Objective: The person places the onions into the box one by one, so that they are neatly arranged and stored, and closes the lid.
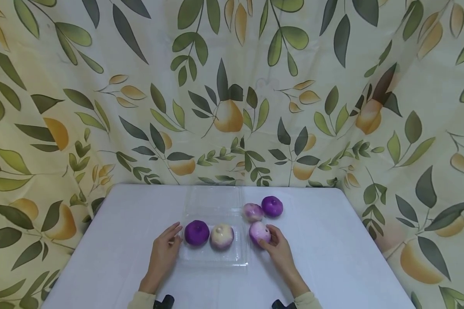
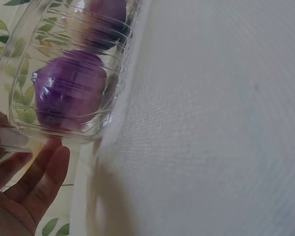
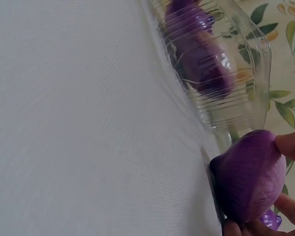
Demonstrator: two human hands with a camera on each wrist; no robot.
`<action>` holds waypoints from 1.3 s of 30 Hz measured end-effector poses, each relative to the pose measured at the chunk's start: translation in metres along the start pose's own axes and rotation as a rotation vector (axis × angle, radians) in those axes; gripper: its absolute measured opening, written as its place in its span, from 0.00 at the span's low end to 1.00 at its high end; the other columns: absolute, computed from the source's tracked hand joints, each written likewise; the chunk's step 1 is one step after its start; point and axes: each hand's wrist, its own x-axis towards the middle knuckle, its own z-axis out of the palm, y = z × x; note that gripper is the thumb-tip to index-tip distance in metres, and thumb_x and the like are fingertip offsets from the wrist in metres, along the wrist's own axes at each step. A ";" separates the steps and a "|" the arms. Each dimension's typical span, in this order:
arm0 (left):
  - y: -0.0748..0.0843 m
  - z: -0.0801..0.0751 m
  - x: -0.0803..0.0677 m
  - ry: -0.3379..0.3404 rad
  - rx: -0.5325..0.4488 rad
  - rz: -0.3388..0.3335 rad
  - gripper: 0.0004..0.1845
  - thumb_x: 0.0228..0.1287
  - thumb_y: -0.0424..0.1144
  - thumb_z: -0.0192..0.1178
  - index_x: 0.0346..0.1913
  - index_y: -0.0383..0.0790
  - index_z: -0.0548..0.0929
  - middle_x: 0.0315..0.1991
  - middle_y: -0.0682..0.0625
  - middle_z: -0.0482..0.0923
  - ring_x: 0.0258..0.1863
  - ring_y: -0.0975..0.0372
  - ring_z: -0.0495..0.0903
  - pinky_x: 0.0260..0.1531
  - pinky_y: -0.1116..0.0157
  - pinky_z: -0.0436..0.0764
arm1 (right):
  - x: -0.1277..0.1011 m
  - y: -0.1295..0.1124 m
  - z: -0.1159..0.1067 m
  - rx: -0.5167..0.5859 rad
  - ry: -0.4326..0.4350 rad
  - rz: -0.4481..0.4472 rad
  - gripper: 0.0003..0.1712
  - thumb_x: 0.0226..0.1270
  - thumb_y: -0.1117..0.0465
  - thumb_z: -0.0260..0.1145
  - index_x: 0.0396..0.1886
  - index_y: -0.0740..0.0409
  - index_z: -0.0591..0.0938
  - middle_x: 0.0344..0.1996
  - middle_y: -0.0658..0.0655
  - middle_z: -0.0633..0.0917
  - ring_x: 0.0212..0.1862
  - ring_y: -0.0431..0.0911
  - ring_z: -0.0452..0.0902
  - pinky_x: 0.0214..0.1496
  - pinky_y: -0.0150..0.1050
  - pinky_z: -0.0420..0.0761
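Onion (image 1: 259, 233) of pale purple, lying on the white table (image 1: 332, 257) just right of the clear plastic tray (image 1: 216, 257), sits clasped in the right hand (image 1: 279, 249), looks firm, light and smooth-skinned, best cupped around its girth, while the left hand (image 1: 163, 253) rests flat-fingered against the tray; no writing shows.

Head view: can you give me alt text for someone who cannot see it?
A person's right hand grips a pale purple onion on a white table, beside a clear plastic tray holding a dark purple onion and a whitish onion. The left hand touches the tray's left edge; two more onions lie behind.
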 end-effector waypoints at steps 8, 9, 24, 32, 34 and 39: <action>0.002 0.001 0.005 0.000 -0.006 0.015 0.18 0.64 0.28 0.59 0.56 0.34 0.83 0.62 0.46 0.79 0.41 0.59 0.85 0.39 0.70 0.85 | 0.002 -0.006 -0.007 -0.001 0.028 0.011 0.35 0.62 0.61 0.70 0.67 0.61 0.70 0.67 0.67 0.72 0.67 0.62 0.69 0.68 0.52 0.73; 0.002 0.001 0.006 0.003 -0.003 0.020 0.18 0.64 0.28 0.59 0.56 0.34 0.83 0.62 0.46 0.79 0.41 0.58 0.85 0.39 0.69 0.85 | 0.001 -0.006 -0.008 0.001 0.028 0.011 0.35 0.62 0.61 0.70 0.67 0.60 0.70 0.67 0.67 0.72 0.67 0.63 0.69 0.68 0.52 0.73; 0.001 0.000 0.007 -0.023 -0.024 -0.045 0.18 0.65 0.31 0.58 0.57 0.36 0.83 0.63 0.51 0.79 0.44 0.59 0.84 0.42 0.68 0.84 | -0.003 -0.010 -0.012 0.047 0.031 0.013 0.37 0.60 0.59 0.71 0.68 0.54 0.68 0.68 0.62 0.66 0.68 0.64 0.67 0.61 0.45 0.77; 0.002 0.001 0.003 -0.014 -0.012 -0.027 0.18 0.64 0.29 0.58 0.57 0.36 0.83 0.62 0.49 0.79 0.43 0.59 0.84 0.41 0.69 0.84 | -0.006 -0.014 -0.016 0.060 0.045 -0.009 0.36 0.60 0.62 0.70 0.68 0.54 0.69 0.69 0.62 0.66 0.67 0.63 0.67 0.54 0.30 0.76; 0.002 0.000 0.003 -0.017 -0.014 -0.033 0.18 0.64 0.30 0.58 0.57 0.36 0.83 0.62 0.50 0.79 0.42 0.60 0.84 0.40 0.69 0.84 | -0.007 -0.016 -0.016 0.065 0.053 -0.021 0.36 0.59 0.62 0.70 0.68 0.53 0.69 0.69 0.60 0.67 0.66 0.61 0.68 0.53 0.28 0.75; 0.001 -0.001 0.001 -0.023 -0.002 -0.043 0.18 0.65 0.30 0.58 0.57 0.37 0.83 0.63 0.50 0.79 0.41 0.60 0.85 0.40 0.70 0.84 | -0.012 -0.026 -0.015 0.065 0.058 -0.036 0.36 0.61 0.61 0.70 0.68 0.53 0.70 0.69 0.60 0.67 0.66 0.60 0.69 0.57 0.34 0.76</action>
